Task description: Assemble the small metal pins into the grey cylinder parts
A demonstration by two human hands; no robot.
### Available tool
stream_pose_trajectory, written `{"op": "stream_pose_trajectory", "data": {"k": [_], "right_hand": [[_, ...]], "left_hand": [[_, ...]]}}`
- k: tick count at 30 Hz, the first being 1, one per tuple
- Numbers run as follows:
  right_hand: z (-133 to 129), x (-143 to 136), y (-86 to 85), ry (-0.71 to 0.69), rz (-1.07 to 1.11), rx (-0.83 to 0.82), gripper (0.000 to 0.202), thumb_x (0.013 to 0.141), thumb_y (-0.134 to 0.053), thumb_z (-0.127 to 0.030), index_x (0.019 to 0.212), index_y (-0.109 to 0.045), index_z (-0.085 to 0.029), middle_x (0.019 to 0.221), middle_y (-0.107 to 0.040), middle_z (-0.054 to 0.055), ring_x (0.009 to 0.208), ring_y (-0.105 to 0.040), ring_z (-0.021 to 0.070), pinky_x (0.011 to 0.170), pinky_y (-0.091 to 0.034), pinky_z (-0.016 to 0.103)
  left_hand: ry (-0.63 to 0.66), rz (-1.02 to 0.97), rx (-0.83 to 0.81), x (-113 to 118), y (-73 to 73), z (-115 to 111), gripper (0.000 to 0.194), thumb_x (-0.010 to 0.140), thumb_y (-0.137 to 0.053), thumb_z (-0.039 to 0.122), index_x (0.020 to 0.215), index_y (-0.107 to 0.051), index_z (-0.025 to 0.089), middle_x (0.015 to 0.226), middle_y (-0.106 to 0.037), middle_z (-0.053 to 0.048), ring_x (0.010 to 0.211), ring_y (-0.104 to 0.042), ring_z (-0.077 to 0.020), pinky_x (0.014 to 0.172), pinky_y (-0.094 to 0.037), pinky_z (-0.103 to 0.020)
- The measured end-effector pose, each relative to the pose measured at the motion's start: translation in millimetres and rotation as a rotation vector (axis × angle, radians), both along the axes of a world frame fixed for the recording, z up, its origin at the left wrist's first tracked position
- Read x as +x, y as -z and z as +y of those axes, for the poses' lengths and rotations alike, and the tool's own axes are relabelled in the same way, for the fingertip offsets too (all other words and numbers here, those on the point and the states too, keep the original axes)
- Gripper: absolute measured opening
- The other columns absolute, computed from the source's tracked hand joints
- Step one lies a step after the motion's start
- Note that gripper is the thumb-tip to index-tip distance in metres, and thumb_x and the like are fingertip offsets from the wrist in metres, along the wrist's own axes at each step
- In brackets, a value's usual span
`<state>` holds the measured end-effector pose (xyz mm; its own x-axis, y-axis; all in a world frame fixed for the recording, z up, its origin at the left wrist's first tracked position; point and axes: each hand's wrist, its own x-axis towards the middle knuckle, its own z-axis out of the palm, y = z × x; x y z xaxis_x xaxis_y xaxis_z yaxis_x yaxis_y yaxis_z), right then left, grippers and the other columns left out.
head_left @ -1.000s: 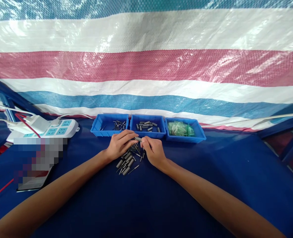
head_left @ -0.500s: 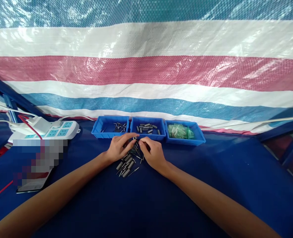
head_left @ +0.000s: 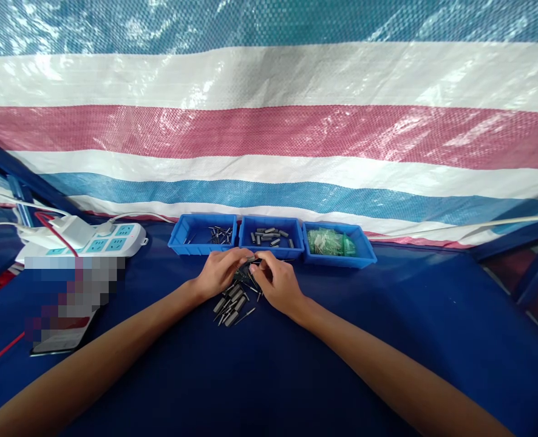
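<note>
My left hand [head_left: 218,272] is closed, pinching a small grey metal cylinder [head_left: 251,259] between thumb and fingertips. My right hand [head_left: 279,284] meets it from the other side, its fingertips pressed together at the cylinder's end. Whether a small part sits in those right fingertips is hidden. Beneath and in front of both hands lies a loose pile of grey metal cylinders [head_left: 235,306] mixed with thin pins that look like blind rivets [head_left: 245,316]. My hands cover the far part of this pile.
Three blue bins stand behind my hands: the left bin [head_left: 200,248] holds rivet-like pins, the middle bin [head_left: 271,250] metal cylinders, the right bin [head_left: 337,261] green and clear plastic bags. A power strip [head_left: 130,238] with cables and a partly blurred phone [head_left: 62,343] lie left. Striped sheeting [head_left: 269,130] hangs behind.
The cylinder in my left fingers has tilted from end-on to lying sideways. My right fingertips have shifted slightly left and up against it. The pile and bins stay put.
</note>
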<state>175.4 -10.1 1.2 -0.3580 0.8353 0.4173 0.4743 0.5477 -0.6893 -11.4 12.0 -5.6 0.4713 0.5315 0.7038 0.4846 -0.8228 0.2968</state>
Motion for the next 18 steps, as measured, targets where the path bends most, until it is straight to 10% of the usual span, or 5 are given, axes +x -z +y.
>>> {"op": "stream_pose_trajectory", "data": {"k": [18], "right_hand": [[1.1, 2.1, 1.2, 0.066, 0.08, 0.045, 0.04, 0.099, -0.029, -0.032, 0.066, -0.048, -0.019, 0.055, -0.05, -0.002, 0.05, -0.049, 0.0102, 0.057, -0.034, 0.023]], "left_hand": [[-0.021, 0.056, -0.004, 4.7, -9.3, -3.1, 0.021, 0.088, -0.056, 0.021, 0.109, -0.058, 0.017, 0.096, -0.066, -0.007, 0.078, -0.064, -0.0109, 0.062, -0.048, -0.017]]}}
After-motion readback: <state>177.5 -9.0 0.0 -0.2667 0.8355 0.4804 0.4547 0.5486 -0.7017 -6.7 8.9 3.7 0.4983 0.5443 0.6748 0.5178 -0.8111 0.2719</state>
